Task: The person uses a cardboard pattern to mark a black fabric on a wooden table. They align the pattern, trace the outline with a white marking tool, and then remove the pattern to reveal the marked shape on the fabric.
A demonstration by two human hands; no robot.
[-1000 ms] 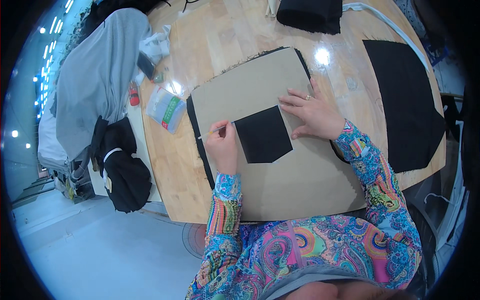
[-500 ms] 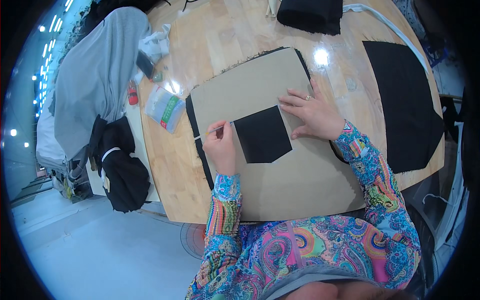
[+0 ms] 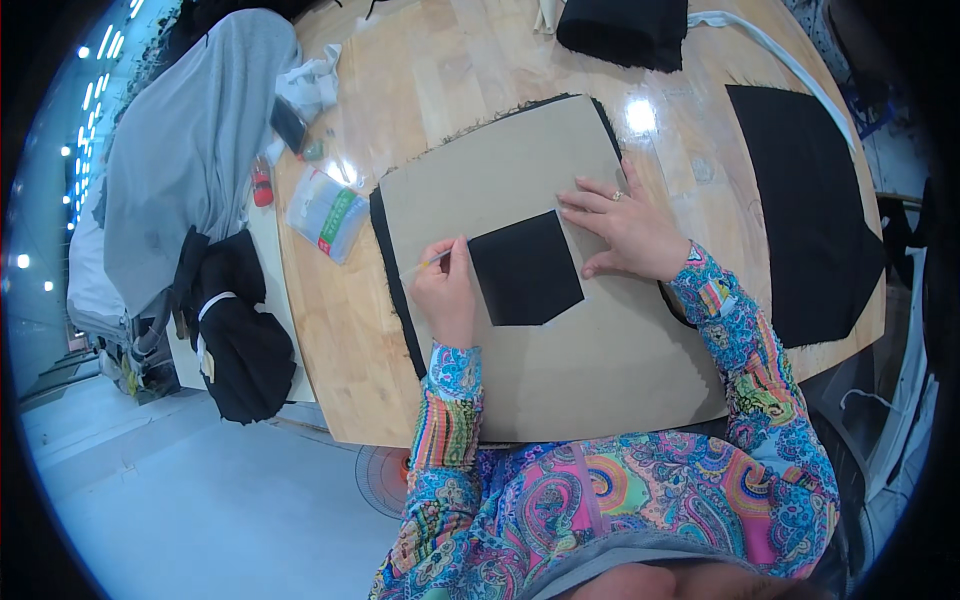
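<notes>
Black cutout (image 3: 527, 270) unmoved, left hand (image 3: 445, 290) still tracing

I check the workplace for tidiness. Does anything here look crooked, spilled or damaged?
Nothing stands out. The black patch lies flat on the card; the left hand holds a pencil, and the right hand presses the card.

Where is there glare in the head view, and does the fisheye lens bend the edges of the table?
Head view: a bright glare spot lies on the wooden table, with a smaller one near the plastic packet. The table's edges curve toward the rim; the hands and the black patch are sharp.
</notes>
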